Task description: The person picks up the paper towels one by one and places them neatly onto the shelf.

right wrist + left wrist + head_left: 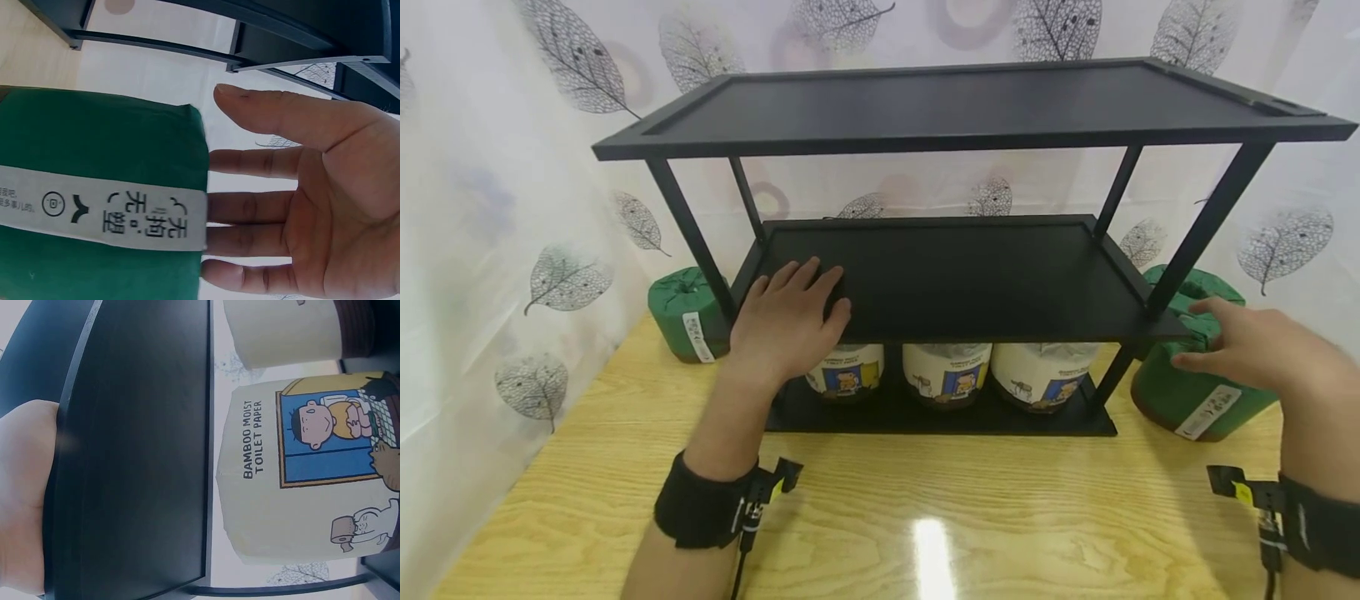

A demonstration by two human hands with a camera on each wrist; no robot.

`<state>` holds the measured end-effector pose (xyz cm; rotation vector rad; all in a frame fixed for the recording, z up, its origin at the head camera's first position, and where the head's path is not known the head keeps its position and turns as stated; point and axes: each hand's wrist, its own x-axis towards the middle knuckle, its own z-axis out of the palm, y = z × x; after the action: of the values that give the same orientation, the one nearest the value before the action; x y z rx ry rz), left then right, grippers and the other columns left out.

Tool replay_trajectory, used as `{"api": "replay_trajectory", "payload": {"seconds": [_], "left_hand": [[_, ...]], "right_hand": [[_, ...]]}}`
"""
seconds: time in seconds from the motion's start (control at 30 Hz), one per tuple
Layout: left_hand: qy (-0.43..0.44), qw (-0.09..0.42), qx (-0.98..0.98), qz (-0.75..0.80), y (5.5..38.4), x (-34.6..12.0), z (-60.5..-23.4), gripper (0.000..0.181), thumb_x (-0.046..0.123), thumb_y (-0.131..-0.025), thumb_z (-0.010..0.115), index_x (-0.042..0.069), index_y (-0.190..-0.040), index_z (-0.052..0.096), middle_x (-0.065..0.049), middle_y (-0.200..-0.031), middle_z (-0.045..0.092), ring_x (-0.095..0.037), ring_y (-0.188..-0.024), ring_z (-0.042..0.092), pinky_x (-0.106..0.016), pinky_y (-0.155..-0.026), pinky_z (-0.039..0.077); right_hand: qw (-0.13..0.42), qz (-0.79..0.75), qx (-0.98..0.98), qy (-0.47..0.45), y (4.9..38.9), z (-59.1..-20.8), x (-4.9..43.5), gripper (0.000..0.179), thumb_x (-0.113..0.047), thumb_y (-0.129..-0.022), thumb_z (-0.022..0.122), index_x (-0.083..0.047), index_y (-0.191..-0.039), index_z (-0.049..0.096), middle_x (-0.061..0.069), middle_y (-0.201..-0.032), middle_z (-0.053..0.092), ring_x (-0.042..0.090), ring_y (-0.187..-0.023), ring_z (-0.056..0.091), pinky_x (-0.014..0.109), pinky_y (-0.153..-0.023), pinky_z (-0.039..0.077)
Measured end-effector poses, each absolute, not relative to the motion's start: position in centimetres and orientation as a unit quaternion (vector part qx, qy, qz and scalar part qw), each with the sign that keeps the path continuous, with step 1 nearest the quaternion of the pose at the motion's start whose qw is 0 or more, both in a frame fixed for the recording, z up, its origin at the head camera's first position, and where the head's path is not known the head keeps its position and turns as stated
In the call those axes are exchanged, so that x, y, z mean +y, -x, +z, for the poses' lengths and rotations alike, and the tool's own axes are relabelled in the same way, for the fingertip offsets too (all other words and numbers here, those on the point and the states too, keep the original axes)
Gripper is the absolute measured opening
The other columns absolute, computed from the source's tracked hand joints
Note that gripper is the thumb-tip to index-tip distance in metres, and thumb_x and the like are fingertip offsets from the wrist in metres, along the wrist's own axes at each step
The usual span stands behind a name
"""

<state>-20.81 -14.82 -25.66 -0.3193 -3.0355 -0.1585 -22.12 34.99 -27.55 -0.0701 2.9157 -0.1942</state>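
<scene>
My left hand (pixel 790 321) rests palm down with fingers spread on the middle board (pixel 962 275) of a black three-tier shelf. In the left wrist view only part of that hand shows at the board's edge. My right hand (pixel 1255 346) hovers at the top of a green-wrapped roll (pixel 1183 408) on the table right of the shelf. In the right wrist view its fingers reach out straight behind the end of the green roll, with the thumb apart. A second green roll (pixel 1202 287) stands just behind the first.
Three white toilet paper rolls with cartoon prints, one in the middle (pixel 946 371), stand on the shelf's bottom board (pixel 940 423). Another green roll (pixel 688 317) stands at the left of the shelf. The black top board (pixel 940 104) overhangs the middle one. A leaf-patterned curtain hangs behind.
</scene>
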Motion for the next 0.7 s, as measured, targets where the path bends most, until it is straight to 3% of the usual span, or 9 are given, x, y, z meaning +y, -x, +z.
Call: {"api": "replay_trajectory", "payload": {"seconds": [0.2, 0.47, 0.7], "left_hand": [[0.103, 0.041, -0.993, -0.052, 20.8, -14.9, -25.6, 0.056, 0.043, -0.106, 0.033, 0.02, -0.157, 0.033, -0.013, -0.164, 0.026, -0.037, -0.152, 0.021, -0.059, -0.121, 0.018], [0.102, 0.039, -0.993, -0.053, 20.8, -14.8, -25.6, 0.056, 0.043, -0.106, 0.032, 0.019, -0.158, 0.033, -0.013, -0.165, 0.025, -0.037, -0.152, 0.021, -0.059, -0.121, 0.017], [0.102, 0.04, -0.993, -0.053, 20.8, -14.8, -25.7, 0.057, 0.044, -0.106, 0.032, 0.02, -0.158, 0.033, -0.013, -0.164, 0.026, -0.038, -0.152, 0.021, -0.059, -0.121, 0.017]], "right_hand": [[0.118, -0.057, 0.991, 0.03, 22.7, -28.3, 35.1, 0.095, -0.047, -0.079, 0.08, 0.013, -0.136, 0.032, 0.044, -0.11, 0.054, 0.062, -0.095, 0.055, 0.071, -0.076, 0.047], [0.132, -0.06, 0.989, 0.037, 23.1, -29.1, 35.4, 0.115, -0.054, -0.069, 0.086, 0.01, -0.143, 0.025, 0.049, -0.126, 0.042, 0.068, -0.108, 0.047, 0.072, -0.078, 0.046], [0.132, -0.061, 0.989, 0.025, 23.2, -29.1, 35.3, 0.112, -0.041, -0.069, 0.089, 0.008, -0.144, 0.022, 0.049, -0.128, 0.041, 0.067, -0.107, 0.049, 0.072, -0.078, 0.047]]}}
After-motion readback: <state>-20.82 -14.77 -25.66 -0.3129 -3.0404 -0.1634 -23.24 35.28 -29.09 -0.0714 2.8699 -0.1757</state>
